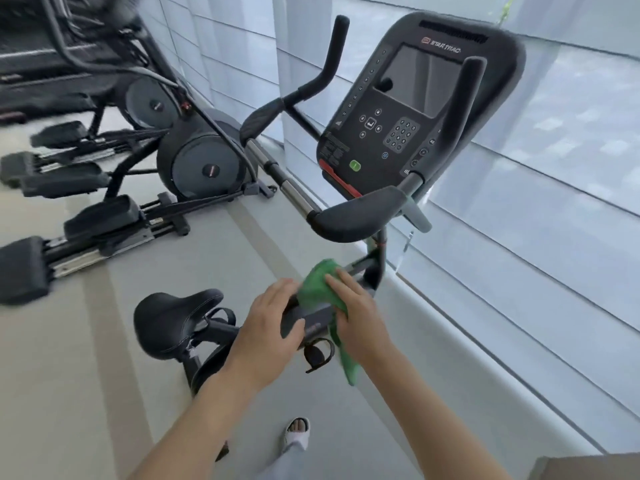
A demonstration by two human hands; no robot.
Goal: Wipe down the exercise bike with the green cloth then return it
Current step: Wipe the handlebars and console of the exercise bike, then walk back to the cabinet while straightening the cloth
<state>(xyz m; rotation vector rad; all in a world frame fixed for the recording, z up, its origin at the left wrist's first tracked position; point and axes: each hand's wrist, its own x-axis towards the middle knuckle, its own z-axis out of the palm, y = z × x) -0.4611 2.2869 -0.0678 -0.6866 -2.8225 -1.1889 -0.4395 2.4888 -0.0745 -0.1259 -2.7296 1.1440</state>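
A: Where is the green cloth (320,289) at this moment?

B: It lies on the frame of the exercise bike (308,320), between the saddle (169,320) and the handlebar post. One end hangs down on the window side of the frame.

A: Which hand has it?

B: The right hand (353,313) presses it on the frame with flat, almost straight fingers. The left hand (273,320) curls around the dark frame cover, just beside the cloth.

A: What else is near?

B: The console (398,116) stands above, its screen dark. Two elliptical machines (194,161) stand to the left on the floor. One foot in a white sandal (298,433) is below the hands.
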